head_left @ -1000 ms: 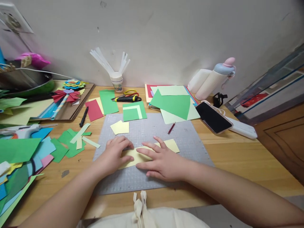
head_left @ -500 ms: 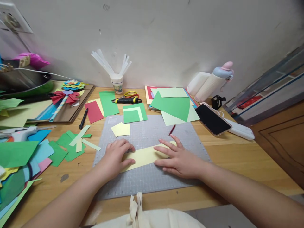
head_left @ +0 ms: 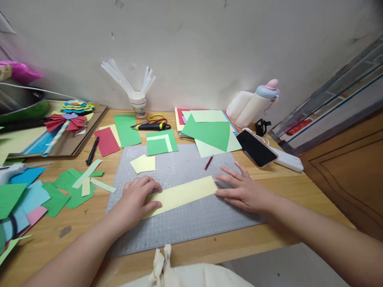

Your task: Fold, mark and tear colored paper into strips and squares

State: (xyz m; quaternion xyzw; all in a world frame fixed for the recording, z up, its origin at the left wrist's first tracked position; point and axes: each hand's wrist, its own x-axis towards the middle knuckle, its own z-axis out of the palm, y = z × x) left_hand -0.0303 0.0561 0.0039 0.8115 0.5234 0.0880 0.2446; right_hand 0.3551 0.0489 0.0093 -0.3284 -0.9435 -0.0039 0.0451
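Note:
A pale yellow paper strip (head_left: 185, 194) lies slightly slanted on the grey cutting mat (head_left: 179, 235). My left hand (head_left: 138, 201) holds the strip's left end, thumb and curled fingers spanning its width and hiding that end. At the other end, my right hand (head_left: 243, 187) is open with its fingers spread; the fingertips are beside the strip's right edge, and whether they touch it I cannot tell. Above the strip are a small dark red pencil-like stick (head_left: 208, 162) and a small yellow paper piece (head_left: 143, 164).
Green paper scraps (head_left: 72, 187) and a black pen (head_left: 92, 150) lie left of the mat. Behind it are a utility knife (head_left: 152, 126), a cup (head_left: 138, 107) of white sticks and stacked paper (head_left: 206, 133). A phone (head_left: 256, 148) and a bottle (head_left: 255, 105) stand to the right.
My right hand has slid rightward off the strip to its right end, uncovering more of the paper. My left hand stays at the left end. The view has shifted somewhat to the right.

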